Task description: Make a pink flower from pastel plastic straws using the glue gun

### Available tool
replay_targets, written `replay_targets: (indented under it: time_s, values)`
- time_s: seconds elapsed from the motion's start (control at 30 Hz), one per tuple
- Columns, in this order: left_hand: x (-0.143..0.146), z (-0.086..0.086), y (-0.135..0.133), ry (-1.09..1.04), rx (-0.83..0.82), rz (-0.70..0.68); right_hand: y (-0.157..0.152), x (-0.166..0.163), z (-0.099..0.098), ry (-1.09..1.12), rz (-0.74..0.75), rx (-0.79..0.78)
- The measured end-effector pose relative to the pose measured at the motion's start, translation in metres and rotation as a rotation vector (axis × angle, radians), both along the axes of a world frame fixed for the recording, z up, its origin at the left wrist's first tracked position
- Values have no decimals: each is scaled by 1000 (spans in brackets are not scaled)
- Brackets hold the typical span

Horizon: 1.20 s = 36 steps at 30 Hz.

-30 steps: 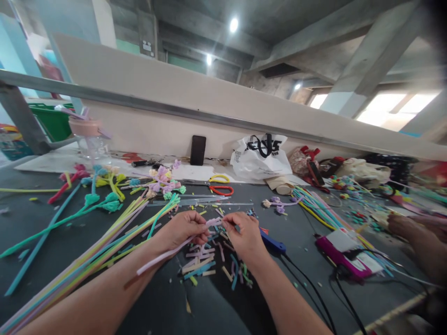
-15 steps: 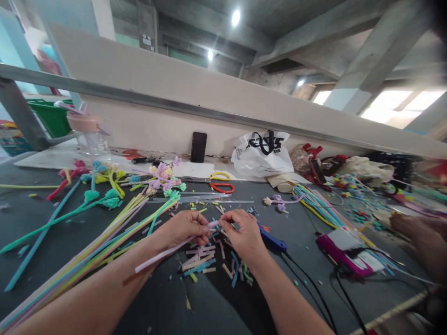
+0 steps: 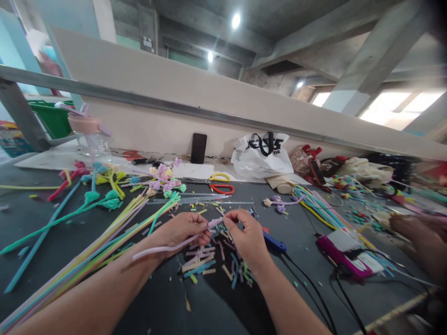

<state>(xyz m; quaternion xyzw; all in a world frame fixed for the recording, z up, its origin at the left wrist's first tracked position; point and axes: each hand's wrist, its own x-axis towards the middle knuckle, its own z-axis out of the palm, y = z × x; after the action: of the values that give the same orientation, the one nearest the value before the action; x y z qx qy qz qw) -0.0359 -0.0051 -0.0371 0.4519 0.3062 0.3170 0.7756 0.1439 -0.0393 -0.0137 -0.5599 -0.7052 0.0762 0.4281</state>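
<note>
My left hand [image 3: 191,229] is closed on a lilac pipe cleaner [image 3: 164,249], whose long tail runs back over my wrist. Its far end [image 3: 215,222] sticks out between my hands, pinched at the tip by the closed fingers of my right hand [image 3: 246,235]. Below both hands lie many short cut pipe cleaner pieces [image 3: 200,263] in lilac, blue and cream. A bundle of long pastel pipe cleaners [image 3: 98,242] lies under and beside my left forearm. A blue-handled corded tool [image 3: 275,242] rests just right of my right hand.
Scissors [image 3: 221,187] with yellow and red handles lie beyond my hands. Finished-looking fuzzy flowers [image 3: 162,179] lie back left. A phone [image 3: 199,148] leans on the partition beside a white bag [image 3: 261,156]. A magenta box [image 3: 344,256] with cords sits right, near another person's hand [image 3: 408,228].
My right hand has shifted slightly right and up, away from my left hand. More of the lilac pipe cleaner shows between them, and its tail has bent a little lower.
</note>
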Motion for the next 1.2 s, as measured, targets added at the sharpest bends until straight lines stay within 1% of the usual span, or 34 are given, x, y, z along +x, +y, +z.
replay_targets:
  time_s: [0.17, 0.3, 0.5, 0.7, 0.83, 1.07, 1.2]
  values:
    - [1, 5, -2, 48, -4, 19, -2, -5, 3, -90, 10, -5]
    - [2, 5, -2, 58, 20, 14, -3, -7, 4, -137, 4, -29]
    - [3, 4, -2, 82, 19, 24, -3, -7, 3, -165, -23, -51]
    - [3, 4, -1, 97, 56, 4, 0, -7, 1, -202, -33, -67]
    - [3, 5, -1, 146, 88, -12, -1, -8, -1, -231, -35, -67]
    - [3, 3, 0, 178, 110, -21, -3, -10, -1, -222, -46, -65]
    - [3, 5, -2, 186, 111, -28, -3, -10, -3, -215, -46, -72]
